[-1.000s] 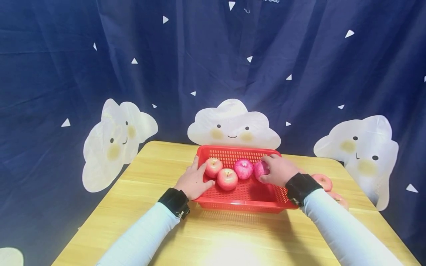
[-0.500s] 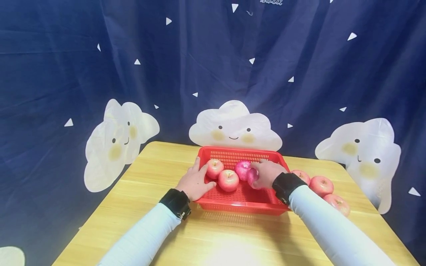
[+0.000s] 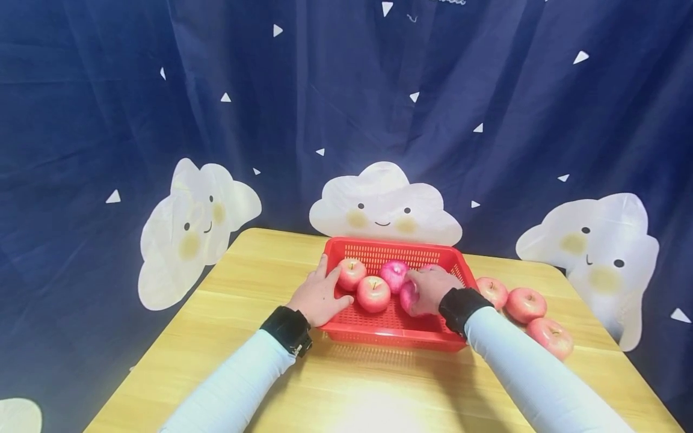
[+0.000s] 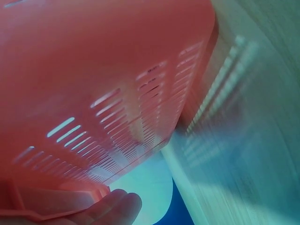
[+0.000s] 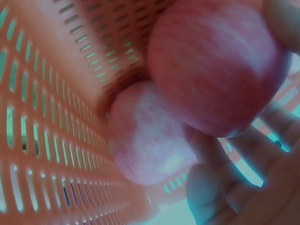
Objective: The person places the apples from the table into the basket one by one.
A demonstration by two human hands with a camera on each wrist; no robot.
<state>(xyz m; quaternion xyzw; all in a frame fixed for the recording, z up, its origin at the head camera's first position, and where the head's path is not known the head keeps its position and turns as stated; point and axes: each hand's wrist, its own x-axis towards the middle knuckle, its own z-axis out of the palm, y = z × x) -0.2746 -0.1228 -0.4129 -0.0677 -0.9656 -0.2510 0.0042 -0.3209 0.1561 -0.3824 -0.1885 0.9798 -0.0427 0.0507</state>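
My left hand (image 3: 319,297) rests over the left rim of a red plastic basket (image 3: 395,332), its fingers straight and spread. In the left wrist view, its fingertips (image 4: 124,204) lie beside the slotted wall. Inside the basket, two pale red apples (image 3: 373,294) sit near this hand, with a darker pink apple (image 3: 394,275) to their right. My right hand (image 3: 433,288) reaches in and holds another darker pink apple (image 3: 409,297), partly covered by the fingers. The right wrist view shows its thumb and fingers around the large apple (image 5: 211,65), with a second apple (image 5: 147,136) close beside it.
Outside the basket's right wall, three pale red apples (image 3: 526,305) lie on the wooden table (image 3: 260,270). A dark blue curtain (image 3: 352,90) with white clouds and triangles hangs behind the table.
My right hand has moved left and slightly nearer with the darker pink apple inside the basket. More of the apples on the table now show. My left hand stays at the rim.
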